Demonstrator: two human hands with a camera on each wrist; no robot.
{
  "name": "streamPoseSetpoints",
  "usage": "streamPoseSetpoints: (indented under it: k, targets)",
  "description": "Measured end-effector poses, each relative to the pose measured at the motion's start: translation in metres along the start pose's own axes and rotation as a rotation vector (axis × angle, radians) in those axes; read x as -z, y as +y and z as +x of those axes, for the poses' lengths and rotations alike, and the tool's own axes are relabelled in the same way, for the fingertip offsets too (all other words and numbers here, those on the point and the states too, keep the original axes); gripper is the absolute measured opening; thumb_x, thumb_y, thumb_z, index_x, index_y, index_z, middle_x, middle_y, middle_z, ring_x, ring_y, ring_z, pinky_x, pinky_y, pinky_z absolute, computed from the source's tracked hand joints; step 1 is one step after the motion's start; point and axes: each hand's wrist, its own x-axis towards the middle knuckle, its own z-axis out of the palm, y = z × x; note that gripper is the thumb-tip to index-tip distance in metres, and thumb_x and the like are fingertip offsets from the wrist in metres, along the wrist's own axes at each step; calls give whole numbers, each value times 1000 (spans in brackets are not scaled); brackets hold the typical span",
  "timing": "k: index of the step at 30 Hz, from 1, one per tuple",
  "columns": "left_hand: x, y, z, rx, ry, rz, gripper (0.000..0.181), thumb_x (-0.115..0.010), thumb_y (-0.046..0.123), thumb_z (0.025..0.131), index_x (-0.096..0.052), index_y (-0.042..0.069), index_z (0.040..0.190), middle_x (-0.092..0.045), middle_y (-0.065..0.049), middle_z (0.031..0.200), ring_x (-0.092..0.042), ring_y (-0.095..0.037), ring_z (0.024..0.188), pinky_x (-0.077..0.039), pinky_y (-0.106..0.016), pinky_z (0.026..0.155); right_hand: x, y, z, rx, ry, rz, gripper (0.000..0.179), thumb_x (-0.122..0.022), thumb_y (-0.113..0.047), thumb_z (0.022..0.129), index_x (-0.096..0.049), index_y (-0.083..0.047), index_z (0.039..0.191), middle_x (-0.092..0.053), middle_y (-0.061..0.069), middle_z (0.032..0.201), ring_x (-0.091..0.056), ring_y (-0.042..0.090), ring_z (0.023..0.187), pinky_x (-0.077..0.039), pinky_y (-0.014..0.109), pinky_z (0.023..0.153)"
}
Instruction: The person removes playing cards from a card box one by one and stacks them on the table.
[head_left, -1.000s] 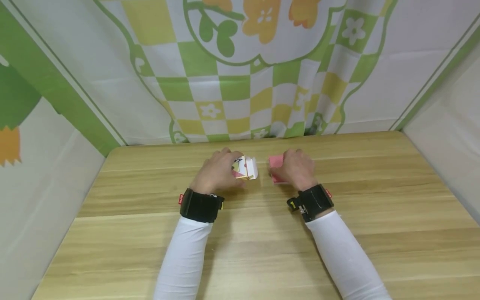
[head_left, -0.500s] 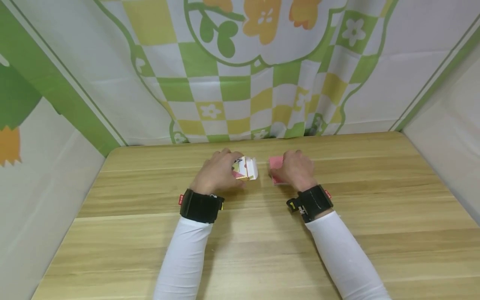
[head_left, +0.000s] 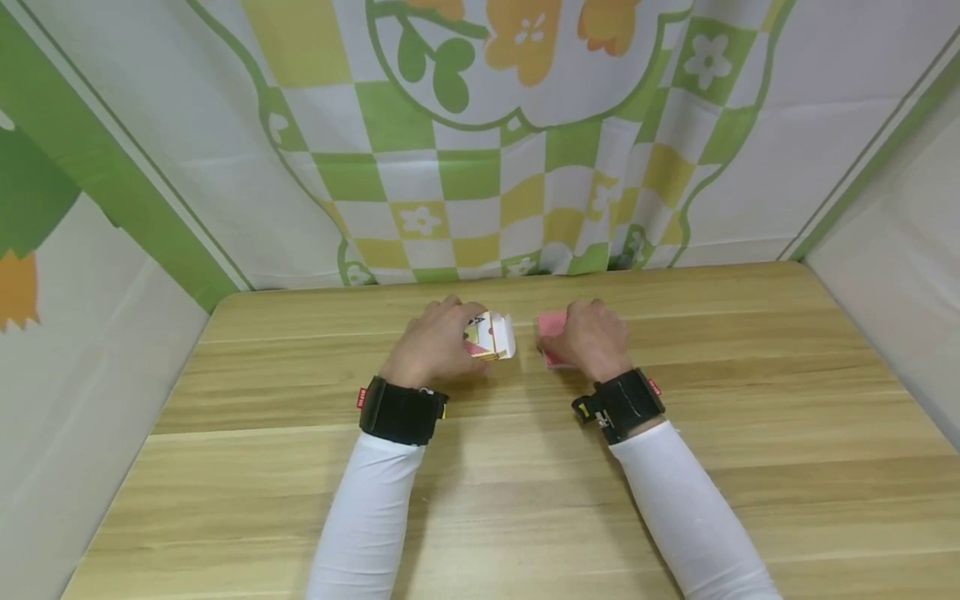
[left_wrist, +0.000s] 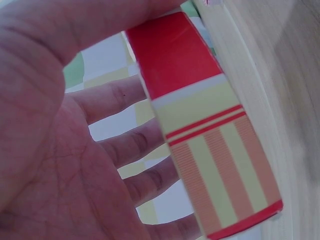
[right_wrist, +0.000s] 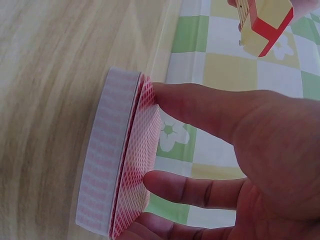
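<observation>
My left hand [head_left: 437, 343] grips a playing card box [head_left: 495, 333] between thumb and fingers. Its flap end stands open and faces right; an ace and a red pattern show on it. The left wrist view shows the box's red and striped narrow side, with the thumb across its top end and fingers behind it. To the right, a deck of playing cards [right_wrist: 137, 160] lies on the table, red patterned back up. My right hand [head_left: 597, 340] holds the deck, thumb at one end and fingertips toward the other. In the head view that hand hides much of the deck.
The wooden table [head_left: 495, 500] runs back to a green, yellow and white checked curtain [head_left: 472, 175]. Pale cloth sides [head_left: 900, 208] rise at left and right. A black strap [head_left: 401, 410] with a small attachment sits on each wrist.
</observation>
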Motion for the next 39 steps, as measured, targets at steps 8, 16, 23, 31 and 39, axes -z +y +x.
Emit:
streamPoseSetpoints:
  k: [8, 16, 23, 31, 39]
  targets:
    - [3, 3, 1, -11, 1, 5, 75, -81, 37, 60, -52, 18, 127, -48, 0, 105, -44, -21, 94, -38, -38, 77, 0, 1, 2, 4, 7, -15, 51, -65, -60, 67, -54, -10, 64, -52, 12, 75, -52, 24, 64, -39, 38, 47]
    - [4, 5, 1, -7, -1, 2, 76, -80, 37, 60, -52, 18, 128, -48, 0, 106, -43, -21, 95, -37, -39, 78, 2, 1, 1, -4, -15, -14, 55, -64, -64, 67, -55, -10, 70, -53, 13, 79, -54, 27, 68, -41, 40, 51]
    - [5, 5, 0, -14, 1, 4, 75, -81, 36, 60, -52, 17, 127, -48, 0, 106, -43, -21, 95, -37, -38, 78, 5, 2, -1, 5, -35, -12, 59, -60, -67, 69, -57, -9, 75, -51, 15, 85, -54, 32, 75, -42, 44, 57]
    - [3, 5, -1, -11, -9, 10, 77, -81, 37, 60, -51, 17, 128, -48, -1, 108, -44, -22, 97, -38, -40, 80, 15, -3, -3, 109, 41, 192, 41, -62, -56, 76, -57, -16, 72, -54, 4, 74, -50, 22, 65, -37, 34, 50]
    - [0, 4, 1, -22, -7, 27, 77, -81, 41, 60, -52, 18, 127, -48, -1, 111, -44, -22, 98, -38, -39, 81, 22, -23, -7, 457, 47, 514, 8, -66, -28, 82, -69, -20, 81, -61, -10, 74, -54, 12, 66, -42, 29, 59]
